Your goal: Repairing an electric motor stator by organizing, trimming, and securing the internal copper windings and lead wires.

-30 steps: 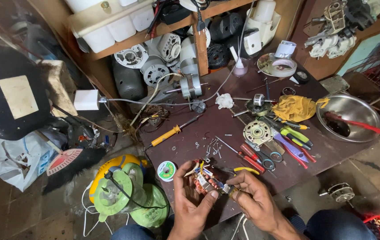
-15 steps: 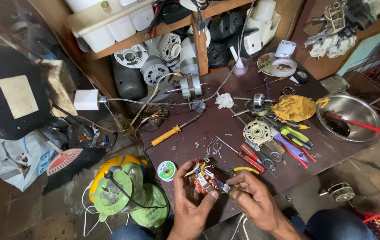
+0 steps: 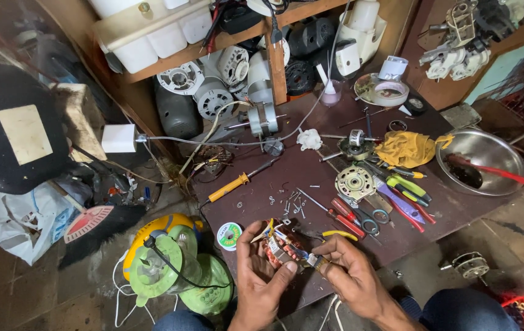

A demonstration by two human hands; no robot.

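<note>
- On the floor at the far left lies a white plastic bag (image 3: 26, 220), and beside the table stands a green and yellow appliance (image 3: 173, 266) with a black cord across its lid.
- A small green-and-white reel (image 3: 229, 235) sits on the brown table (image 3: 458, 211), just left of the hands.
- The left hand (image 3: 260, 279) cups a small motor winding (image 3: 281, 246) from below, fingers closed round it, at the near edge of the table.
- The right hand (image 3: 346, 274) pinches the coloured wires (image 3: 311, 260) coming off that winding, thumb and forefinger clenched on them.
- Since half a second ago, both hands and the winding have hardly shifted; the grip looks the same, so the fiddling with the wires appears to be continuing in place.
- Further right lie an orange-handled soldering iron (image 3: 230, 187), loose screws (image 3: 292, 202), red-handled scissors (image 3: 360, 217), screwdrivers (image 3: 406, 187), a yellow cloth (image 3: 409, 148) and a steel bowl (image 3: 488, 156).
</note>
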